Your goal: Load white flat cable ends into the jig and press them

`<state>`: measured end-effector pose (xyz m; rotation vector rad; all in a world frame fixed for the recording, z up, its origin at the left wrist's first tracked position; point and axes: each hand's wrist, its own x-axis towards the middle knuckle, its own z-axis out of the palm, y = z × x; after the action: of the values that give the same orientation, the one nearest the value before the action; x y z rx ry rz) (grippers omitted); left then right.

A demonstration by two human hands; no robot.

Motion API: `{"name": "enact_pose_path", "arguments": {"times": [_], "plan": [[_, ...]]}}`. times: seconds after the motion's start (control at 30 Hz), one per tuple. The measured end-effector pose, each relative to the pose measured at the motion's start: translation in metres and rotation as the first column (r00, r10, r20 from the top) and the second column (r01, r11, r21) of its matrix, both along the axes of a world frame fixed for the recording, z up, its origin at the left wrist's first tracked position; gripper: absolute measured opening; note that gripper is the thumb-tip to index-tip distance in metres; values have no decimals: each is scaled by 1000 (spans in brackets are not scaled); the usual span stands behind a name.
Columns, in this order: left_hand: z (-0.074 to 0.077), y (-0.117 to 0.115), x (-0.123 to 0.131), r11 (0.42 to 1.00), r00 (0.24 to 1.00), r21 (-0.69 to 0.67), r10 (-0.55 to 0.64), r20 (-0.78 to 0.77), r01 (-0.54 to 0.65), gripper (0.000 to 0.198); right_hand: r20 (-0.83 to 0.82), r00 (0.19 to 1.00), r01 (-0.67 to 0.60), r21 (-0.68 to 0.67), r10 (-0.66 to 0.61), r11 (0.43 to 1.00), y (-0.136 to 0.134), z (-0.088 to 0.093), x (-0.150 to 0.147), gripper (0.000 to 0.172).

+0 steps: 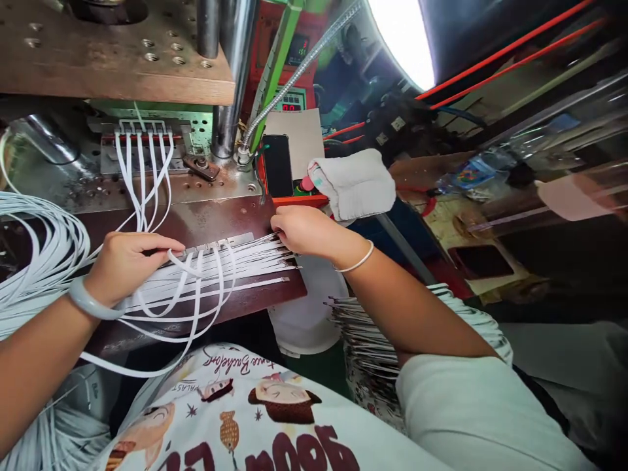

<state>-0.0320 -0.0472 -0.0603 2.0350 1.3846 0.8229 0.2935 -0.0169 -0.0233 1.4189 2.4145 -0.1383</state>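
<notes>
Cable loading at the press: the left hand point(125, 261) pinches looped white cables point(206, 288) on the tabletop point(255, 297) while the right hand point(301, 230), fingers closed on their ends, should seat each squarely in the metal bar point(216, 245), loaded fixture point(144, 140) beyond.

2 hands: left hand point(125, 265), right hand point(301, 230). 1 bracelet each wrist: thick pale bangle point(88, 302) left, thin white band point(356, 263) right. Approx. 6 white cables point(143, 171) run from far mould block point(142, 139). 1 metal strip point(216, 246) near. 1 folded cloth point(356, 183) right. 2 red digital readouts point(290, 103) far. Loose cable bundle point(34, 255) left: too many to count.
</notes>
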Motion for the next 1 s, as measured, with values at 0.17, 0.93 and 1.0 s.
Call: {"name": "enact_pose_path", "arguments": {"times": [0.17, 0.93, 1.0], "plan": [[-2, 2, -4, 919, 971, 313, -225, -83, 239, 25, -71, 997, -39, 20, 41, 999, 2, 10, 10, 10], [16, -20, -21, 880, 999, 474, 32, 29, -42, 36, -686, 693, -67, 248, 224, 966, -27, -60, -44, 20], [24, -23, -26, 942, 989, 322, 57, 137, -99, 31, -725, 646, -100, 229, 238, 968, -24, -56, -37, 20]]}}
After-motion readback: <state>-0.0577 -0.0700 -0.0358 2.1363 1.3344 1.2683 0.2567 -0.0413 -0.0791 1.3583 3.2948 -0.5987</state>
